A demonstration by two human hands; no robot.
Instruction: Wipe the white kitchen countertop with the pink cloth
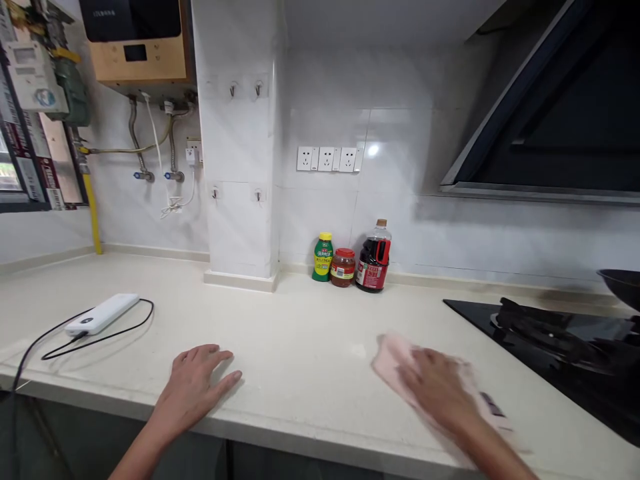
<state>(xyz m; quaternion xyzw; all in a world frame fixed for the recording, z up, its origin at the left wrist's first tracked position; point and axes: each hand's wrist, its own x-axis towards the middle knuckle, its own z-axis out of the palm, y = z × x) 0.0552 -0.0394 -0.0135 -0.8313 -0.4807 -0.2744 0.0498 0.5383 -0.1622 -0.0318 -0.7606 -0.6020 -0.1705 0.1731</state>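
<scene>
My right hand presses flat on a pink cloth that lies on the pale countertop, just left of the black gas hob. Hand and cloth are blurred with motion. My left hand rests palm down on the counter near its front edge, fingers spread and holding nothing.
A white power bank with a black cable lies at the left. A green bottle, a red-lidded jar and a dark sauce bottle stand by the tiled wall. A dark pan sits at the far right under the range hood.
</scene>
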